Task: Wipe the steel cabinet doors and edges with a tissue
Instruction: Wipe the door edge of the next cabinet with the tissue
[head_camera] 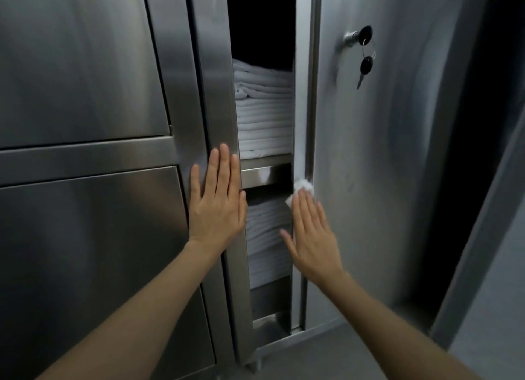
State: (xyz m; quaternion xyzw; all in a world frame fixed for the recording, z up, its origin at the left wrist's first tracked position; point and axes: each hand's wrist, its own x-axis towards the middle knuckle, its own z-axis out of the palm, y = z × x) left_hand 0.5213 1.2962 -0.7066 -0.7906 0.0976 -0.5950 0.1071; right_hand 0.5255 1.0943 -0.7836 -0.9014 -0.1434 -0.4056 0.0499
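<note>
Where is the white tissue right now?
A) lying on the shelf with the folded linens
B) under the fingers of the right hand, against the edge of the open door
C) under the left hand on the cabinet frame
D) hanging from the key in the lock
B: the tissue shows under the straight fingertips of the right hand, pressed to the edge of the open door.
</note>
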